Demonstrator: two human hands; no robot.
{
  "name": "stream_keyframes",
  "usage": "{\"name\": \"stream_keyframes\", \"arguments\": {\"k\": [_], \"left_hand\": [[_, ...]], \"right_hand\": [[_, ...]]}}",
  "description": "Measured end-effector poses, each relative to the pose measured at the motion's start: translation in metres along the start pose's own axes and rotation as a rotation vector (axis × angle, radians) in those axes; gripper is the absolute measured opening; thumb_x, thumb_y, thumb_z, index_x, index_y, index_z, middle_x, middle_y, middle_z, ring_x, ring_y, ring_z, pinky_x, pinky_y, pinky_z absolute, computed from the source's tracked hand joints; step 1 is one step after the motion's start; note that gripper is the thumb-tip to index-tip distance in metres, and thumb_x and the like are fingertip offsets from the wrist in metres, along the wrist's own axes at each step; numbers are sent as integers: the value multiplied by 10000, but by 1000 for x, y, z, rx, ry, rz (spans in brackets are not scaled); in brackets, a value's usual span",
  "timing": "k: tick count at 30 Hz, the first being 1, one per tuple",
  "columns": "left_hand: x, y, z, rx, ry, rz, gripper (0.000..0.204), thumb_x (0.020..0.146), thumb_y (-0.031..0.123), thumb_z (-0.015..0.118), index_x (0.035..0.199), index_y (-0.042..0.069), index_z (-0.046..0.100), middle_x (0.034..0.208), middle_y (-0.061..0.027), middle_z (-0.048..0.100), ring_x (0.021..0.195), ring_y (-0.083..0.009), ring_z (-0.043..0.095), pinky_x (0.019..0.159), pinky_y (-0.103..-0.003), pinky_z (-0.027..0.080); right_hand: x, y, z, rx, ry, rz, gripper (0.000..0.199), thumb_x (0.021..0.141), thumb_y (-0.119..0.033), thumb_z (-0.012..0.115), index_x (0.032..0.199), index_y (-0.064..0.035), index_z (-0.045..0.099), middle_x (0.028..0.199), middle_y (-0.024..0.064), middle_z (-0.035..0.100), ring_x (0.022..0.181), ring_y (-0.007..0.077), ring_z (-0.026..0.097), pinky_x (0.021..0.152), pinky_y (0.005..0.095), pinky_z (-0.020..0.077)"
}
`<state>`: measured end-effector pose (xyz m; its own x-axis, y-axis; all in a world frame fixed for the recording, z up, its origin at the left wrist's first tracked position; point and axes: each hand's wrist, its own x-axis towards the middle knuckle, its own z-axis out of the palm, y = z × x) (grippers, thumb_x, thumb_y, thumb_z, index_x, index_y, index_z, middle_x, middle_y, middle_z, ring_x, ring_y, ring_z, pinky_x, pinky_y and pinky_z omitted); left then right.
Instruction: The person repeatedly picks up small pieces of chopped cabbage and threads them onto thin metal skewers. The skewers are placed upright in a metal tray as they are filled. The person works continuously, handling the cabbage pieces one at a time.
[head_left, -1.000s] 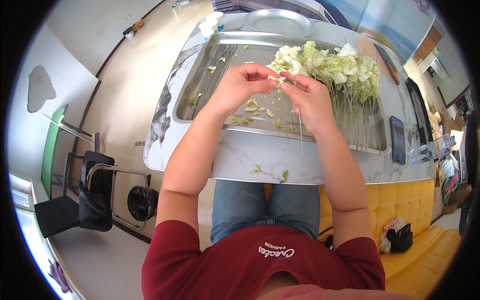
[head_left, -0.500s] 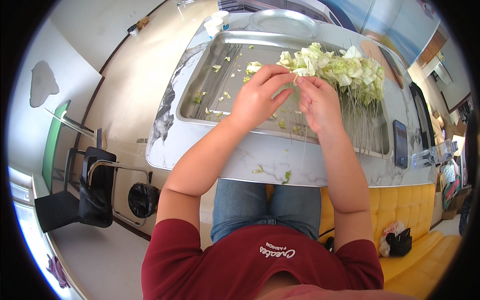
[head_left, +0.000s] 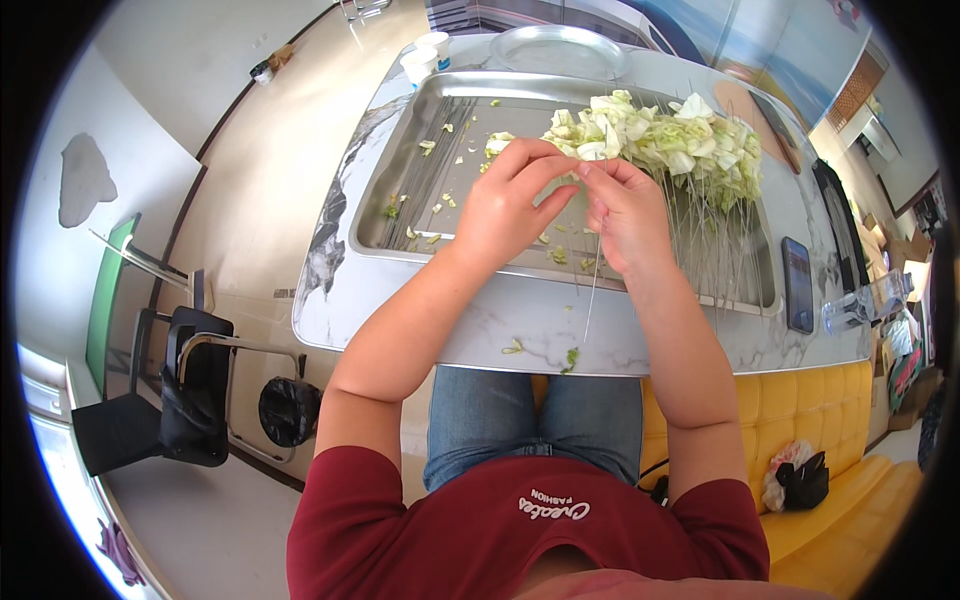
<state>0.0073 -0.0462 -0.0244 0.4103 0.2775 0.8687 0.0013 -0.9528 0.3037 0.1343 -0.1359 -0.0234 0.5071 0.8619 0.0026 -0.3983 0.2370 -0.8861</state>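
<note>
Above the near part of a metal tray (head_left: 400,250), my two hands meet fingertip to fingertip. My right hand (head_left: 632,215) is closed around a thin metal skewer (head_left: 592,300), whose lower end slants down past the tray's front rim. With thumb and fingers pinched at the skewer's top, my left hand (head_left: 505,205) grips something the fingers mostly hide. Just beyond both hands lies a heap of pale green cabbage pieces (head_left: 690,150) threaded on skewers, their bare shafts pointing toward me. Bare skewers (head_left: 430,160) lie along the tray's left side among cabbage scraps.
Paper cups (head_left: 420,65) and a round metal plate (head_left: 560,50) stand along the far edge of the marble-patterned table (head_left: 470,330). To the right are a phone (head_left: 797,285), a clear plastic bottle (head_left: 865,305) and a round board (head_left: 745,105). Small green scraps (head_left: 570,360) lie near the front edge.
Both hands stay together and have shifted slightly down and left in view. The skewer below my right hand shows more plainly and slants a little differently.
</note>
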Motion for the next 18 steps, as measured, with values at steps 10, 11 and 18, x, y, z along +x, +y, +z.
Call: {"name": "stream_keyframes", "arguments": {"k": [10, 11, 18], "left_hand": [[0, 3, 1, 37, 35, -45, 262, 685, 46, 808, 918, 92, 697, 952, -49, 641, 824, -217, 659, 688, -307, 556], [-1, 1, 2, 46, 42, -57, 258, 692, 42, 804, 923, 92, 700, 948, -51, 643, 810, -212, 662, 685, -304, 556], [10, -25, -17, -241, 114, -512, 177, 785, 19, 753, 955, 28, 703, 915, -40, 693, 778, -106, 663, 693, -238, 535]], "right_hand": [[-6, -3, 6, -6, -7, 16, 127, 878, -128, 680, 886, -3, 660, 584, -51, 446, 487, 38, 330, 444, 217, 248], [-6, -3, 5, -17, -19, 15, 135, 882, -131, 675, 904, 1, 667, 585, -50, 446, 489, 39, 331, 446, 216, 251], [-15, -11, 12, -191, -100, 33, 224, 941, -163, 555, 996, 9, 686, 571, -46, 427, 493, 41, 335, 457, 213, 270]]}}
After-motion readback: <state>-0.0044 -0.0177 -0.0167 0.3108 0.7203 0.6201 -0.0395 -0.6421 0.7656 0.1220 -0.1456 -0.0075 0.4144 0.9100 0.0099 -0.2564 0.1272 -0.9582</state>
